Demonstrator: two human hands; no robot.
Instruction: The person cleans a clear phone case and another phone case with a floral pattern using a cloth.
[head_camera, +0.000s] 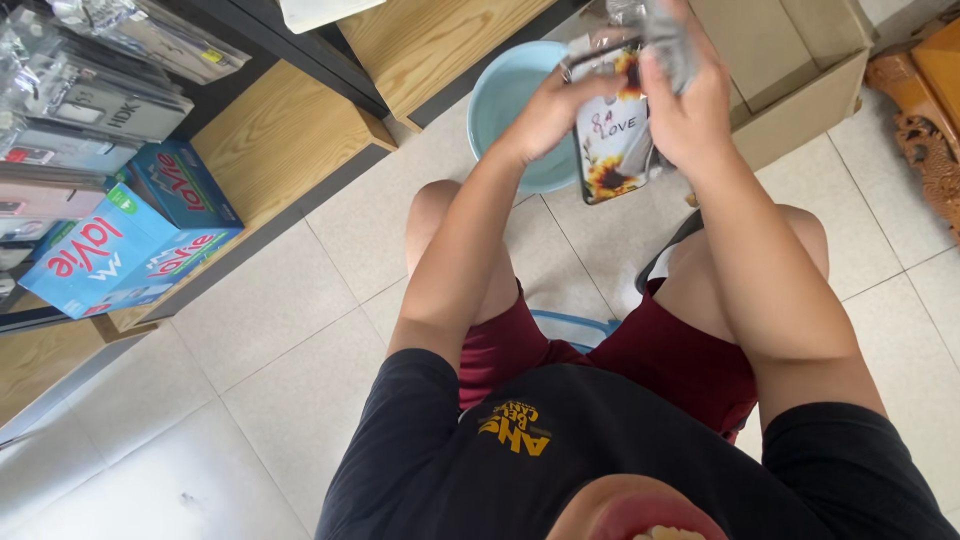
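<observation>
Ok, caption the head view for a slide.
Seated person's left hand and right hand hold a sunflower phone case above a blue basin.

Flat clear-wrapped sunflower-print package (612, 140) held in both hands, just right of the pale blue basin (510, 90). Two blue-and-red boxes (120, 245) lie well left of the basin; grey packets (100, 105) stacked above them. Brown cardboard box (800, 70) sits right of the basin.
</observation>
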